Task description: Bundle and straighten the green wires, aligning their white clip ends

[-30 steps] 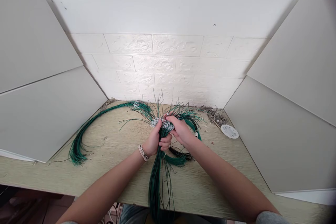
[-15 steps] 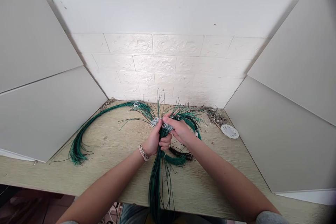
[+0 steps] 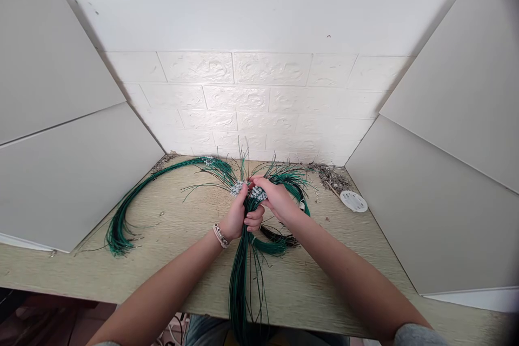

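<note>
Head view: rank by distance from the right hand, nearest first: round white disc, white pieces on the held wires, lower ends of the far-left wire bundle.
1. White pieces on the held wires: at the right hand.
2. Round white disc: to its right, on the table.
3. Lower ends of the far-left wire bundle: well off to its left.

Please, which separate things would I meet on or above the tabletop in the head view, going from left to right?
Curved green wire bundle → left hand → right hand → grey debris pile → white round disc
</note>
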`<state>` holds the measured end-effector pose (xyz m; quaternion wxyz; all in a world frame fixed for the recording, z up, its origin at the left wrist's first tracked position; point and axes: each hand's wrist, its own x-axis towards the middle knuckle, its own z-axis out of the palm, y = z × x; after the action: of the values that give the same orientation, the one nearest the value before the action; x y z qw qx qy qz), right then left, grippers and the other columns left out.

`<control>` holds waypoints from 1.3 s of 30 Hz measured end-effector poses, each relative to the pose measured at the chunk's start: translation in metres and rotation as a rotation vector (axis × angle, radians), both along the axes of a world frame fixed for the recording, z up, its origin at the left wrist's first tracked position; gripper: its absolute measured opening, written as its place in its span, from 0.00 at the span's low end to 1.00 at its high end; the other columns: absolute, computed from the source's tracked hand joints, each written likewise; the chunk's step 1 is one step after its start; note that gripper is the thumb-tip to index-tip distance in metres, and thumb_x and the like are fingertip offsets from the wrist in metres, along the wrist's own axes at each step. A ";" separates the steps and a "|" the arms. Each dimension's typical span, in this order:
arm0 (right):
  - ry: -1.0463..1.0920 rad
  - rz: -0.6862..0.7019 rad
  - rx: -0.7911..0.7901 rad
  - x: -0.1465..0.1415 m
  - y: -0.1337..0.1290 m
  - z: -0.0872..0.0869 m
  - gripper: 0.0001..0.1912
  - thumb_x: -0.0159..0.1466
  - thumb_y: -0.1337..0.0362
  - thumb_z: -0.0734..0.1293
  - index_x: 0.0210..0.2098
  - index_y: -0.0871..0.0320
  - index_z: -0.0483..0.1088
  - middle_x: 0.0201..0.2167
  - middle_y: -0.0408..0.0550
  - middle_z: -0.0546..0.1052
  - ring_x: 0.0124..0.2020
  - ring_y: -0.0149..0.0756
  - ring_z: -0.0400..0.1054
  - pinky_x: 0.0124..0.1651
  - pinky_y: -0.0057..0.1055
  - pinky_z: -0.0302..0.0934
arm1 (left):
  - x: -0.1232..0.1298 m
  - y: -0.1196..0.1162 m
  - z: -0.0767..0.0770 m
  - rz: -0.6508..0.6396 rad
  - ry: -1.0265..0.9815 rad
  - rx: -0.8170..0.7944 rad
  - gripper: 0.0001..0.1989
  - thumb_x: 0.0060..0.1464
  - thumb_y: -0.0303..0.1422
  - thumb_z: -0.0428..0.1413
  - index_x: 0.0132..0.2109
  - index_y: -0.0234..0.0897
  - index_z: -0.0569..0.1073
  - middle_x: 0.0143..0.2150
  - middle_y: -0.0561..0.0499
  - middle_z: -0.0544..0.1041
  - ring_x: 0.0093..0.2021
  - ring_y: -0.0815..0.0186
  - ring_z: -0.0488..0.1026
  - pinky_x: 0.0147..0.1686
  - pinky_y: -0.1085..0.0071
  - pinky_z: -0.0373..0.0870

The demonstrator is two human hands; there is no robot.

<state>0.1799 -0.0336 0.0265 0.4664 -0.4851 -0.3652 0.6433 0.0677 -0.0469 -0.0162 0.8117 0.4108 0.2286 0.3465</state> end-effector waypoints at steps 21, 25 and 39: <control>-0.036 -0.036 0.126 0.000 0.004 -0.012 0.08 0.45 0.60 0.65 0.18 0.57 0.64 0.20 0.39 0.64 0.25 0.29 0.56 0.29 0.28 0.51 | 0.000 0.000 0.001 -0.015 0.082 -0.010 0.34 0.41 0.68 0.39 0.17 0.39 0.52 0.12 0.62 0.43 0.11 0.78 0.39 0.10 0.78 0.39; 0.020 -0.026 0.130 0.000 0.005 -0.016 0.09 0.46 0.60 0.65 0.18 0.56 0.60 0.18 0.38 0.60 0.23 0.29 0.53 0.28 0.28 0.49 | 0.000 0.000 0.000 -0.032 0.070 0.006 0.34 0.41 0.68 0.41 0.16 0.39 0.51 0.12 0.62 0.43 0.11 0.78 0.39 0.10 0.77 0.39; 0.325 0.077 0.074 -0.001 0.006 -0.018 0.07 0.44 0.62 0.66 0.19 0.58 0.63 0.21 0.39 0.65 0.26 0.27 0.57 0.31 0.26 0.54 | 0.000 0.001 -0.002 -0.034 -0.027 0.021 0.33 0.48 0.64 0.40 0.17 0.37 0.55 0.13 0.61 0.46 0.11 0.78 0.40 0.09 0.78 0.41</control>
<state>0.1794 -0.0280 0.0085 0.5119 -0.3427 -0.3266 0.7169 0.0674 -0.0464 -0.0180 0.8161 0.4184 0.2070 0.3407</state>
